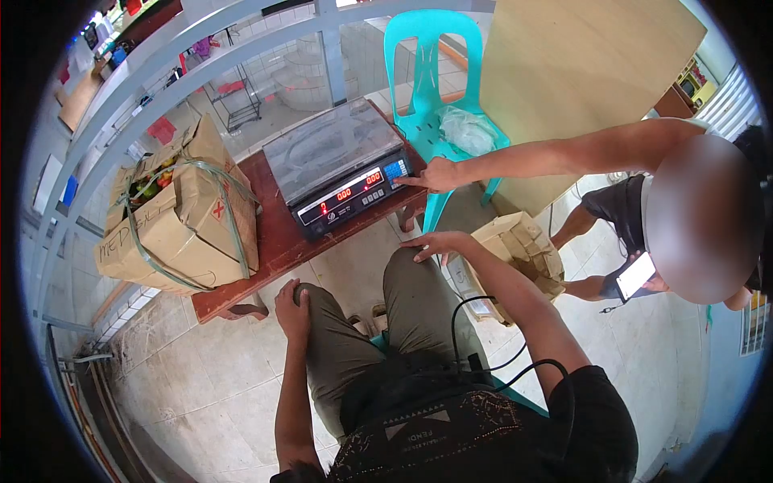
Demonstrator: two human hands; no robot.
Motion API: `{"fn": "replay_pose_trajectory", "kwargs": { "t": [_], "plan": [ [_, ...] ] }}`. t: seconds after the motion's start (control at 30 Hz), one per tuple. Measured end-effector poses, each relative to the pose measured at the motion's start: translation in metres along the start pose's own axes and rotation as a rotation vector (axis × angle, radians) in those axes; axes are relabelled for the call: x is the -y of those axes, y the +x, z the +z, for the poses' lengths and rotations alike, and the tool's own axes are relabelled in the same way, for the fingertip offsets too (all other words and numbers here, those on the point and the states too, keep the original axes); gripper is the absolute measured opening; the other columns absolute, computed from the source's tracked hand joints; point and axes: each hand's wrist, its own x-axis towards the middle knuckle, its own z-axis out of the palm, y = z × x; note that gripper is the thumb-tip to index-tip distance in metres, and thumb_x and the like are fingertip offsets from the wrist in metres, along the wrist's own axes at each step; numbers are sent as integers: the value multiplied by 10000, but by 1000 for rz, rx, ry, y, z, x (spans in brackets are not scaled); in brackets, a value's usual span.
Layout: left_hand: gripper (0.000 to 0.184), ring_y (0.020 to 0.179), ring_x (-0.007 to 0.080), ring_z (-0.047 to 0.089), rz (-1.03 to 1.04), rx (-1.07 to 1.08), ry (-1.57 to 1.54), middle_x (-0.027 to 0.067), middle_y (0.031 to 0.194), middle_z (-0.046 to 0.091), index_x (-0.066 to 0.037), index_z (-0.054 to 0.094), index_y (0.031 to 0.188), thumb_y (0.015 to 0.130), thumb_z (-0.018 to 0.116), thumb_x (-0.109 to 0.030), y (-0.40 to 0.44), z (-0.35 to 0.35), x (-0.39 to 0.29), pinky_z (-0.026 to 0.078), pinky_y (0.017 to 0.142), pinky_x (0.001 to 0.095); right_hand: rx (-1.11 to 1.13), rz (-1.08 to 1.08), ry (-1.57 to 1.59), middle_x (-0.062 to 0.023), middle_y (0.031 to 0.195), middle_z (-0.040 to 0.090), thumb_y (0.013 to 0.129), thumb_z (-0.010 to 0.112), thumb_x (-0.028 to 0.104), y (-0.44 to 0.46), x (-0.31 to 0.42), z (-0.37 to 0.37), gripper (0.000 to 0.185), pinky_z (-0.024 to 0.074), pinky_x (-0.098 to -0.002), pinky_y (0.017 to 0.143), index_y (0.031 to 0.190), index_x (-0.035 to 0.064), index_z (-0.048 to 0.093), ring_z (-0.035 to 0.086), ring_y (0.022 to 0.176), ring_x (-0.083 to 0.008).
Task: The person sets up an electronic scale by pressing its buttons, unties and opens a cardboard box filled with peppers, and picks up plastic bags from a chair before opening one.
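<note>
My left hand point(292, 311) rests on my left knee, its fingers lying loosely over the trouser cloth with nothing in them. On my right knee lies my right hand point(439, 243), fingers stretched out and holding nothing. In front of my knees, a digital weighing scale point(336, 165) with a flat metal plate stands on a low red-brown wooden bench point(282, 272). Its red display shows 0.00 in two windows. From the right, another person's hand point(435, 175) reaches over and touches the scale's blue keypad point(395, 171) with a finger.
A strapped cardboard box point(173, 241) with colourful produce showing sits at the bench's left. Behind are a turquoise plastic chair point(435, 101) holding a clear plastic bag point(469, 130) and metal railing point(328, 48). An open carton point(519, 245) stands right; the other person holds a phone point(636, 275).
</note>
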Motion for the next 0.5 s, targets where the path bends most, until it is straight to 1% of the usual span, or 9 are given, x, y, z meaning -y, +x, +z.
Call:
{"fn": "replay_pose_trajectory", "kwargs": {
  "t": [0.2, 0.3, 0.4, 0.5],
  "plan": [
    [345, 1144, 320, 519, 7, 3, -8, 127, 1229, 593, -83, 601, 1197, 878, 609, -214, 1, 2, 3, 388, 1001, 420, 0, 6, -8, -149, 1386, 459, 864, 651, 366, -1, 0, -1, 728, 618, -367, 566, 1486, 344, 275, 566, 1127, -296],
    [345, 1145, 320, 519, 0, -2, -17, 129, 1228, 593, -80, 600, 1195, 875, 611, -210, 0, 1, 1, 388, 1001, 419, 48, 32, 19, -149, 1403, 440, 864, 650, 367, 2, 0, -3, 728, 620, -375, 569, 1486, 348, 272, 561, 1134, -308],
    [346, 1147, 319, 518, 4, -11, -14, 130, 1228, 591, -78, 600, 1193, 874, 611, -210, 0, 1, 0, 388, 1000, 419, 15, 19, 3, -140, 1397, 446, 867, 645, 361, 0, 0, -1, 725, 622, -374, 573, 1487, 347, 271, 561, 1136, -306],
    [347, 1147, 318, 517, 1, -4, -6, 130, 1231, 589, -80, 600, 1194, 876, 607, -218, -1, 1, 0, 388, 1000, 417, 40, 49, -4, -134, 1394, 445, 862, 648, 364, 0, 3, -3, 729, 621, -373, 575, 1488, 343, 273, 553, 1150, -303]
  ]
}}
